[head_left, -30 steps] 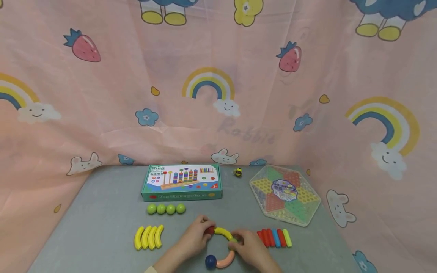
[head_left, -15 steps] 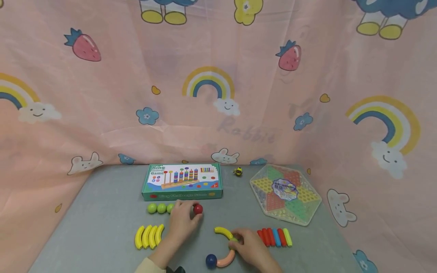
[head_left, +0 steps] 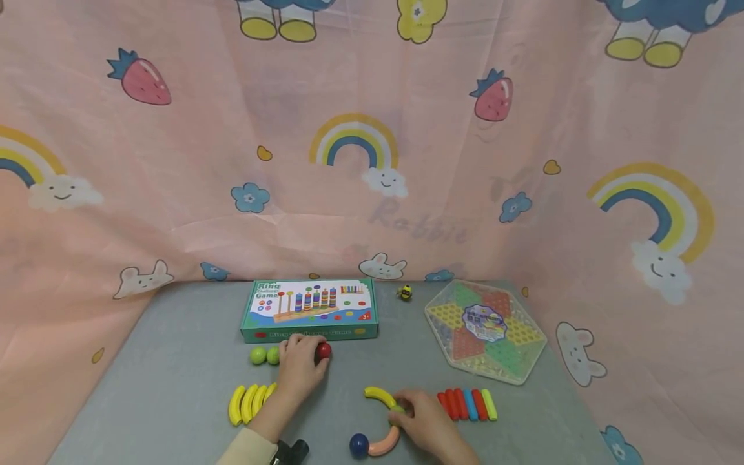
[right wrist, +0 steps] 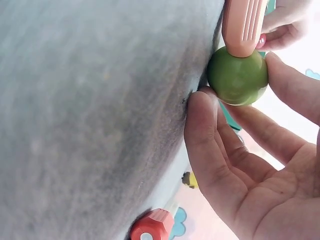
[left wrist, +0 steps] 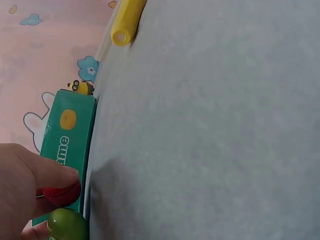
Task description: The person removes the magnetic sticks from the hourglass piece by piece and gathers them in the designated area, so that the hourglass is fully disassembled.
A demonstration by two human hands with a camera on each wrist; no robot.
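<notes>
In the head view my left hand point(head_left: 299, 369) is at the row of green balls point(head_left: 258, 356), pinching a red ball point(head_left: 323, 351). Thumb and fingers also grip that red ball point(left wrist: 64, 195) in the left wrist view, with one green ball point(left wrist: 68, 225) close below it. My right hand point(head_left: 431, 423) holds another green ball point(right wrist: 239, 77) between thumb and fingers. That ball joins a yellow curved stick point(head_left: 380, 395) and a pink curved stick point(head_left: 385, 444), whose other end carries a dark blue ball point(head_left: 359, 445). My left hand hides part of the green row.
Yellow curved sticks point(head_left: 247, 405) lie at the left. Red, blue and lime short sticks point(head_left: 469, 405) lie to the right. Behind stand a green game box point(head_left: 310, 310), a small bee figure point(head_left: 405, 293) and a hexagonal board case point(head_left: 485, 331). A patterned pink cloth hangs at the back.
My left hand has taken the red ball off the yellow curved stick's end and carried it left and away to the green row. The right hand has stayed in place.
</notes>
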